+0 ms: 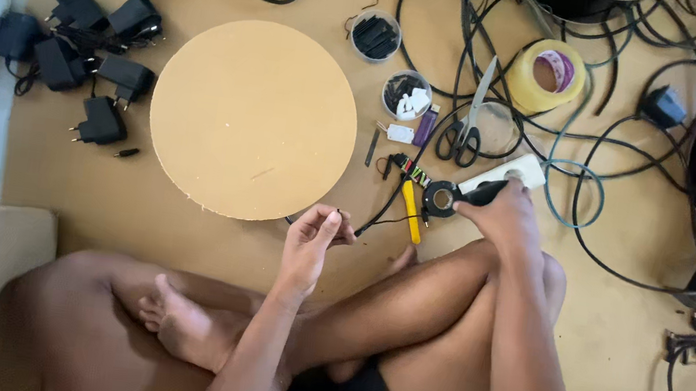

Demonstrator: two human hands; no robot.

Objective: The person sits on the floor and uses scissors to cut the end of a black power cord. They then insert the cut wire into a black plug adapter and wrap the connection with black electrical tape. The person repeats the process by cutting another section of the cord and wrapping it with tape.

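Head view: the person sits cross-legged on the brown floor (183, 237). The left hand (311, 240) pinches the end of a thin black wire (381, 213) between its fingers (332, 220), just below the edge of a round tan board (253, 119). The right hand (509, 215) is clenched around a dark-handled tool (481, 192), its tip touching a roll of black tape (440, 199). A yellow-handled tool (410, 212) lies between the two hands. Beyond the right fingers lie scissors (465, 130) and a roll of yellow tape (546, 77). Black power adapters (85, 66) lie well apart, far left.
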